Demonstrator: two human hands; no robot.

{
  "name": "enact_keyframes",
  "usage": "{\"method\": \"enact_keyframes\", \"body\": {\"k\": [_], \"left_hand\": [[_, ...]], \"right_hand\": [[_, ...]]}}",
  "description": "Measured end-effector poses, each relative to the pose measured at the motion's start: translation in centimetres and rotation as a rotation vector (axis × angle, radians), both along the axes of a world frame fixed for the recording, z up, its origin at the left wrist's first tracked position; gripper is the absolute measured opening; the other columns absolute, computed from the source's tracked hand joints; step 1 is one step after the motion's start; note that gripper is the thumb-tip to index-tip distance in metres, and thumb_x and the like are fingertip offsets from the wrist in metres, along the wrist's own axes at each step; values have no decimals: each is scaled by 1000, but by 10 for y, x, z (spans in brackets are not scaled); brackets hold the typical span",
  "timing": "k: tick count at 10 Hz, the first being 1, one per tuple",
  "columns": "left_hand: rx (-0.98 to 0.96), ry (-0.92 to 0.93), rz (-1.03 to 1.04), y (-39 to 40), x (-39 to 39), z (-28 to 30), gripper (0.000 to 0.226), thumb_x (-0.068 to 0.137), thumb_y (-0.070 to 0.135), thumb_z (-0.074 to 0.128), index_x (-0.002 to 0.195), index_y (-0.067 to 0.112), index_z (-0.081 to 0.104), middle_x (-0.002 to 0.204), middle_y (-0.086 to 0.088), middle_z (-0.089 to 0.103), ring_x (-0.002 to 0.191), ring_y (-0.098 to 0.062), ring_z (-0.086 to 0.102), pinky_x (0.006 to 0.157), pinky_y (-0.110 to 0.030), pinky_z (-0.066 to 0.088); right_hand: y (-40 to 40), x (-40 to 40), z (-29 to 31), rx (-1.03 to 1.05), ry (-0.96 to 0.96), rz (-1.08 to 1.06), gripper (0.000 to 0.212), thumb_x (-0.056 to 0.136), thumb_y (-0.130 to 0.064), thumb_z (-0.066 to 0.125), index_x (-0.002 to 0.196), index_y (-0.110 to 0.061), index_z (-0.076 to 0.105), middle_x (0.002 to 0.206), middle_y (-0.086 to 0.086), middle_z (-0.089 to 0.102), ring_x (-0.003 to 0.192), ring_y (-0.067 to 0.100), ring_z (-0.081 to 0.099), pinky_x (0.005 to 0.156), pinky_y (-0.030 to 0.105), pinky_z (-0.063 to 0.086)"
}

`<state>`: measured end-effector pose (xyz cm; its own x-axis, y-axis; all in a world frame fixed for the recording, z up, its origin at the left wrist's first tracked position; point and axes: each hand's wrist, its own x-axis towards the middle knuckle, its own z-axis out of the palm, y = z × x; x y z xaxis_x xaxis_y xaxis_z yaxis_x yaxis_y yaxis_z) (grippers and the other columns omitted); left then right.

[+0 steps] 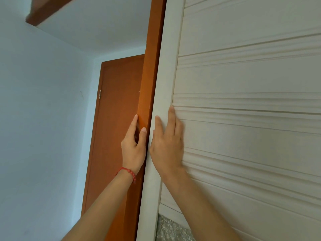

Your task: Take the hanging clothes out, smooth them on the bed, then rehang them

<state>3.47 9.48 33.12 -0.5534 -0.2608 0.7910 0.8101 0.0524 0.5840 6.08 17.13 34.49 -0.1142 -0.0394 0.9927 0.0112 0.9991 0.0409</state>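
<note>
- I see soft, even daylight; the pale bluish-white wall point(43, 101) reads cool and flat, without glare.
- The cream slatted wooden wardrobe door point(243, 84) takes the light at a slant, so thin shadows lie under each ridge.
- The orange-brown wooden frame post point(151, 66) shows a mild sheen along its edge.
- My right hand point(167, 146) looks slightly smeared at the fingers; my left hand point(133, 150) is sharper.
- The orange-brown beam at the top-left corner point(45, 9) is blurred, and straight lines lean with wide-angle distortion.
</note>
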Motion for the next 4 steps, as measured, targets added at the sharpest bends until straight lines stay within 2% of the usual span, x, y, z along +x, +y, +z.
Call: {"method": "enact_keyframes", "body": {"k": [2, 3, 4], "left_hand": [[-14, -11, 4, -2, 1, 0, 51, 94, 25, 45, 142, 22, 30, 146, 4, 39, 133, -9, 36, 107, -24, 31], [-51, -47, -14, -6, 5, 3, 50, 93, 26, 45, 141, 24, 31, 145, 3, 40, 130, -10, 39, 105, -26, 33], [-62, -27, 21, -17, 19, 13, 46, 92, 28, 46, 137, 25, 39, 138, 4, 47, 122, -7, 44, 101, -23, 41]], "right_hand": [[-3, 7, 2, -27, -58, 61, 48, 73, -20, 71, 118, -12, 60, 139, 21, 47, 120, 31, 40, 91, 35, 50], [2, 23, 7, -18, -125, 197, 43, 77, -17, 68, 118, -12, 60, 142, 18, 43, 125, 32, 46, 96, 37, 47], [17, 48, 24, -155, -245, 505, 40, 92, -19, 51, 132, -19, 50, 149, 2, 34, 137, 16, 32, 113, 35, 33]]}}
